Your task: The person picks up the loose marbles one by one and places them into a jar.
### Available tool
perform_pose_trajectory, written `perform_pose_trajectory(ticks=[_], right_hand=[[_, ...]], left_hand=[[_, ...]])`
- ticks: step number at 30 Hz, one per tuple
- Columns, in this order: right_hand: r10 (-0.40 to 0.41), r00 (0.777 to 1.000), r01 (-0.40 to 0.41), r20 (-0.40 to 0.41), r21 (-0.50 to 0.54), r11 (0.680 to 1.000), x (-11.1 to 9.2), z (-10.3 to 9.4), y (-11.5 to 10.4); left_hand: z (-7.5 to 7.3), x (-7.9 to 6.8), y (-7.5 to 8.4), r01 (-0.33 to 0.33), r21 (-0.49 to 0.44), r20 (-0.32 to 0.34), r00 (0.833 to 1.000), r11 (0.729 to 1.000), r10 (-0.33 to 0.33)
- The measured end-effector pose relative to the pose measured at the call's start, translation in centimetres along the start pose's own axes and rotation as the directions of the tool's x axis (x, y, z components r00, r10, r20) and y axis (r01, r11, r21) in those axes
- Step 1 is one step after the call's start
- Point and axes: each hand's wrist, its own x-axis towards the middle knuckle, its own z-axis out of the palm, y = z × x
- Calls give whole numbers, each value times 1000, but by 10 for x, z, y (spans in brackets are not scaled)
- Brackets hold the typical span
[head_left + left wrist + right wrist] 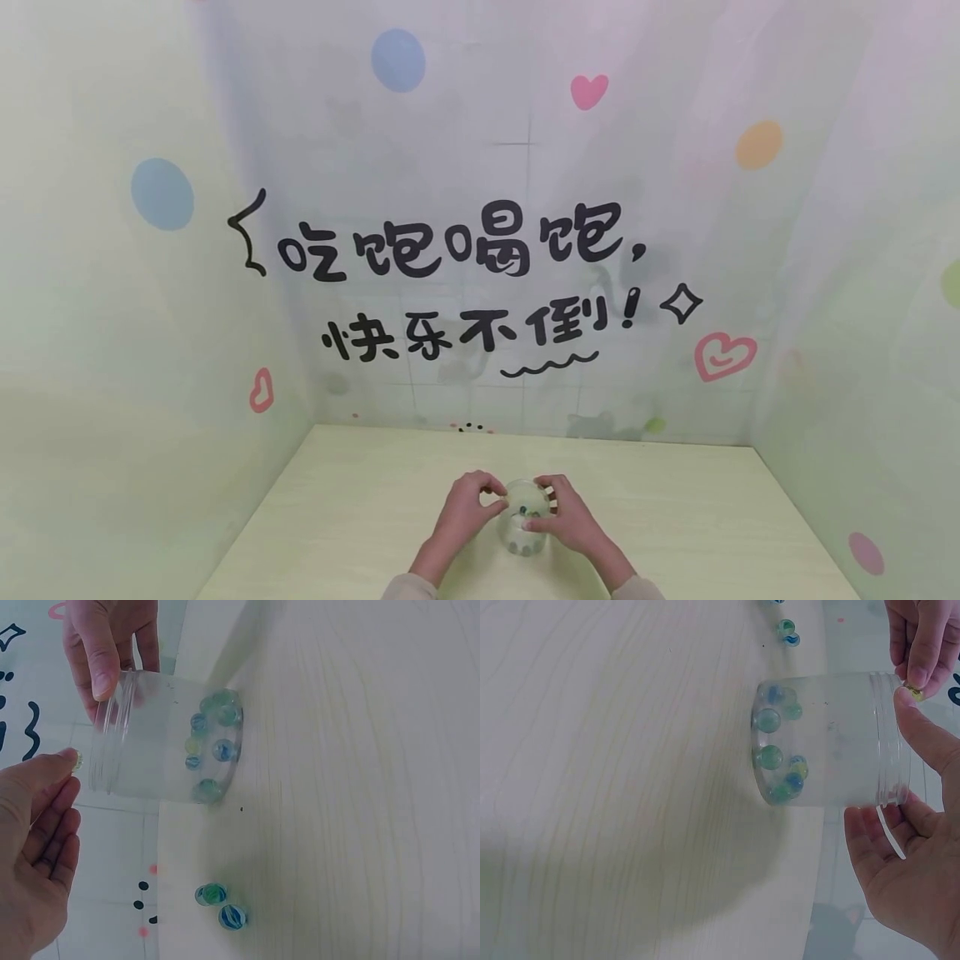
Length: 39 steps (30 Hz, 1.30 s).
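Observation:
A clear plastic jar (142, 739) stands upright on the table with its mouth uncovered. Several green, blue and yellowish glass marbles (769, 757) lie at its bottom. My right hand (572, 518) grips the jar by its threaded rim, thumb on one side and fingers round the other. Between thumb and forefinger, my left hand (465, 510) pinches a yellow marble (915, 693) right at the mouth of the jar. Most of that marble is covered by the fingertips in the left wrist view.
Beyond the jar, a few loose blue and green marbles (232, 917) lie on the pale wooden table (337, 500). Behind the table's far edge hangs a printed backdrop (465, 150) with dark lettering, dots and hearts, and its sides flank the table.

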Motion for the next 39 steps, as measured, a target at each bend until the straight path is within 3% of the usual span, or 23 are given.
perform_pose_trajectory(ticks=[8, 15, 39], right_hand=[[8, 1000, -8, 7, 12, 1000, 0, -1, -2], [4, 1000, -4, 6, 25, 1000, -2, -1, -5], [7, 1000, -7, -4, 17, 1000, -1, 0, -4]], left_hand=[[2, 0, -4, 6, 14, -15, 1000, 1000, -6], [-2, -2, -13, 59, 28, -21, 998, 998, -58], [-11, -21, -40, 124, 44, -23, 992, 991, -123]])
